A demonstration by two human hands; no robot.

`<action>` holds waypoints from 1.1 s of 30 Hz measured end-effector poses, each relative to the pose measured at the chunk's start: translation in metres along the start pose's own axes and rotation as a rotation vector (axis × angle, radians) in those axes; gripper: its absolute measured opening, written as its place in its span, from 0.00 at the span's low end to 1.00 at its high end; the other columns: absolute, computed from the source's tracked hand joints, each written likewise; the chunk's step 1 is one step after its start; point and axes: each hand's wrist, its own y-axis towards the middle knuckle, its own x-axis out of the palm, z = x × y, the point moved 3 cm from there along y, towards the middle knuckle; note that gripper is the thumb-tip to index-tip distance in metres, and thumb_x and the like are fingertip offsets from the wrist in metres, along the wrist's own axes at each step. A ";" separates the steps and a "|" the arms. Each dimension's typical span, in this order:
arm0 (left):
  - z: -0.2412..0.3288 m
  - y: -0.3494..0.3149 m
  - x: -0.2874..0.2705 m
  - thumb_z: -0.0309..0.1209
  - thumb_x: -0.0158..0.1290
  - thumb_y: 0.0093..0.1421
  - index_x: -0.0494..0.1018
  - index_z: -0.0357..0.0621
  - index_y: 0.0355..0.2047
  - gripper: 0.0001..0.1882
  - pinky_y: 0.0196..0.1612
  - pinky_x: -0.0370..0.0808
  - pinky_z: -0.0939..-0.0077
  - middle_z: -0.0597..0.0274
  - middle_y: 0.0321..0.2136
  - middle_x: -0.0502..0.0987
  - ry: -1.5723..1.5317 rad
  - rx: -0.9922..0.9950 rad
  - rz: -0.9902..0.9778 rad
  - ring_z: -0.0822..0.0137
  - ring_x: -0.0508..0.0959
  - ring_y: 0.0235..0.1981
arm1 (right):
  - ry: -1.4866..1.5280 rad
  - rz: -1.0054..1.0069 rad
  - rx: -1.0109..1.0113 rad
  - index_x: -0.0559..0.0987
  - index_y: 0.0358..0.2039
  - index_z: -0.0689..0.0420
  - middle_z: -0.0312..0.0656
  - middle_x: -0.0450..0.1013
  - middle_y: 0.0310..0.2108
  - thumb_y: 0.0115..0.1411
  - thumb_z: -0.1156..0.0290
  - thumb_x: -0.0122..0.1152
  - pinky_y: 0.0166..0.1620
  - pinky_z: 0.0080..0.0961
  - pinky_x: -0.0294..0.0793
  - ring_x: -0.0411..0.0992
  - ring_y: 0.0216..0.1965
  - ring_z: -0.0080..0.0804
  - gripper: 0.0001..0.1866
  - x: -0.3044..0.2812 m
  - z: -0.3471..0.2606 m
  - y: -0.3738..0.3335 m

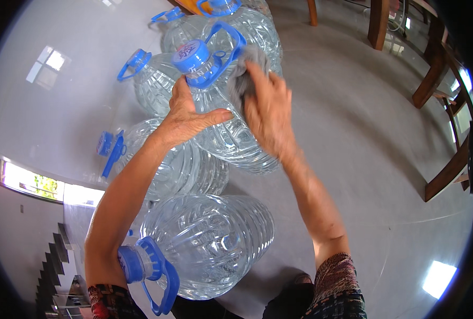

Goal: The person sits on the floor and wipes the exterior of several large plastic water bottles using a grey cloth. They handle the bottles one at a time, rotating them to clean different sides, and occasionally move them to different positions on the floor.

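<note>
Left hand [194, 114] is spread, thumb and fingers against the neck and shoulder of the water bottle [220, 133]. I read that as a brace, not a closed grip. Right hand [271, 114] is closed over a grey cloth [240, 87], pressed to the same bottle beside its blue handle [240, 41]. Bottle is in the clustered group on the floor [353, 122], other bottles around it; can't tell if it's tilted.

Risks as I judge them:
- Slip: smooth plastic under a loose brace. Hard rub from the right could turn or shove the bottle.
- Snag: cloth is close to the handle loop and could catch, tugging the top.
- Knock-on: a shove could pass to the side bottle [178, 173].
- Elbow: left forearm runs close by the near bottle [210, 244] and its cap [131, 264]. Contact unclear; a backward pull could bump it.
- Dent: thin walls may flex under pressure.
</note>
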 end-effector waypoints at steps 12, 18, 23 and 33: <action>0.000 -0.004 0.000 0.56 0.67 0.37 0.33 0.32 0.64 0.70 0.67 0.44 0.55 0.37 0.63 0.41 0.080 -0.111 -0.011 0.45 0.41 0.66 | 0.145 -0.141 1.001 0.61 0.62 0.48 0.49 0.57 0.62 0.64 0.48 0.29 0.58 0.55 0.52 0.53 0.61 0.55 0.30 0.050 0.192 -0.101; 0.008 0.004 0.006 0.55 0.67 0.38 0.33 0.33 0.65 0.69 0.67 0.44 0.55 0.38 0.63 0.41 0.020 -0.052 -0.018 0.45 0.40 0.66 | -0.102 -0.143 1.042 0.62 0.60 0.52 0.53 0.60 0.57 0.64 0.52 0.34 0.58 0.53 0.54 0.57 0.57 0.54 0.28 0.066 0.257 -0.203; 0.007 0.000 -0.001 0.56 0.68 0.37 0.33 0.35 0.65 0.70 0.66 0.44 0.51 0.38 0.63 0.41 0.070 -0.133 -0.018 0.44 0.40 0.66 | 0.261 0.249 1.113 0.63 0.58 0.61 0.59 0.61 0.53 0.62 0.65 0.43 0.58 0.39 0.59 0.59 0.55 0.53 0.25 0.064 0.171 -0.188; 0.004 0.000 -0.001 0.68 0.55 0.42 0.37 0.35 0.65 0.66 0.65 0.43 0.47 0.36 0.63 0.41 0.001 -0.147 -0.017 0.42 0.38 0.66 | -0.037 0.325 -0.011 0.68 0.52 0.63 0.53 0.65 0.52 0.49 0.85 0.50 0.58 0.41 0.54 0.61 0.53 0.48 0.26 0.005 0.009 -0.044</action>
